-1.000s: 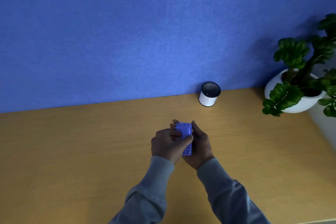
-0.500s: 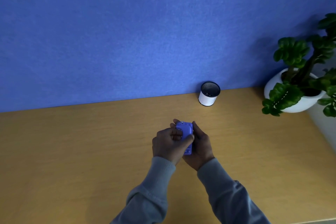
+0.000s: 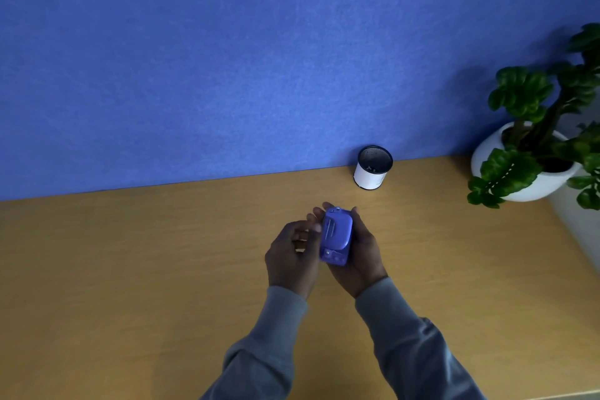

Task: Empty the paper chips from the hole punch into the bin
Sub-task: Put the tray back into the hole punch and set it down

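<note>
A small purple hole punch (image 3: 336,235) is held above the wooden desk (image 3: 130,269), its underside turned up toward me. My right hand (image 3: 360,253) cradles it from below and from the right, fingers wrapped round its far end. My left hand (image 3: 292,253) sits just left of the punch with curled fingers; its fingertips touch the punch's left edge. The bin (image 3: 372,167), a small white cylinder with a dark mesh inside, stands upright against the blue wall, beyond the punch and a little to the right. A few small bits lie at its bottom.
A white pot with a green leafy plant (image 3: 532,146) stands at the right rear corner of the desk. A blue wall panel (image 3: 227,58) rises directly behind the desk. The desk's right edge drops off below the pot.
My left hand has slid off the top of the punch to its left side, uncovering the punch's upturned face. The right hand keeps its hold in about the same place.
</note>
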Demonstrator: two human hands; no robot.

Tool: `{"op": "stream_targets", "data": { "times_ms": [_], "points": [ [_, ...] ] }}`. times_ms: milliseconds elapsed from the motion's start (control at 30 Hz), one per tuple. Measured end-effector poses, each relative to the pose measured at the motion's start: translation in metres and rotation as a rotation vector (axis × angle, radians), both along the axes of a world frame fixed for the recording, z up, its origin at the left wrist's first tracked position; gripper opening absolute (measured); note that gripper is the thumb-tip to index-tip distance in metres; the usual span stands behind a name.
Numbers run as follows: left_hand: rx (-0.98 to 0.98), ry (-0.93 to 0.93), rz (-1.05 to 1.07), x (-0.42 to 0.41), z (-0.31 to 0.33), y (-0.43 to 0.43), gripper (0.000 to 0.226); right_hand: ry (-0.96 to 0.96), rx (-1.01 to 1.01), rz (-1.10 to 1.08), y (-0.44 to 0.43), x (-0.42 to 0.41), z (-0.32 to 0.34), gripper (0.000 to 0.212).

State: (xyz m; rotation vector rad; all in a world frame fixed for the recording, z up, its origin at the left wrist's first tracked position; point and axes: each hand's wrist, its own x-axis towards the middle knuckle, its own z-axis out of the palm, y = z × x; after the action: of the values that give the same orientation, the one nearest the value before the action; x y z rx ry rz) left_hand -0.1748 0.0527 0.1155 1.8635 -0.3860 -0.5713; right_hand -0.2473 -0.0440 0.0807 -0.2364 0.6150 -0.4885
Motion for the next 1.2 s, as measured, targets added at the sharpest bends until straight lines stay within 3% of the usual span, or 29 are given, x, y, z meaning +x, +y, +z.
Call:
{"op": "stream_targets", "data": {
  "times_ms": [67,167,267,633,767,933,1200],
  "points": [
    [0.032,0.185,0.056,0.002,-0.007,0.002,0.011,0.0,0.011,-0.065,-0.004,0.001,-0.001,0.047],
    [-0.081,0.603,0.081,-0.001,-0.011,0.003,0.014,0.0,-0.021,-0.138,-0.007,0.002,-0.001,0.042],
    [-0.202,0.765,0.081,-0.006,-0.014,0.006,0.009,0.015,-0.015,-0.162,-0.008,0.0,-0.002,0.035],
    [-0.4,0.773,0.184,-0.007,-0.019,0.004,0.009,0.049,0.024,-0.169,-0.004,-0.001,0.011,0.039],
    [-0.514,0.814,0.062,-0.007,-0.021,0.007,0.017,0.02,0.0,-0.175,-0.002,-0.002,0.019,0.063],
    [-0.603,0.826,-0.137,-0.008,-0.024,0.014,0.045,0.007,0.04,-0.148,-0.005,-0.005,0.02,0.052],
    [-0.682,0.857,-0.191,-0.008,-0.033,0.018,0.05,-0.069,0.071,-0.131,-0.005,-0.008,0.017,0.053]
  ]
}}
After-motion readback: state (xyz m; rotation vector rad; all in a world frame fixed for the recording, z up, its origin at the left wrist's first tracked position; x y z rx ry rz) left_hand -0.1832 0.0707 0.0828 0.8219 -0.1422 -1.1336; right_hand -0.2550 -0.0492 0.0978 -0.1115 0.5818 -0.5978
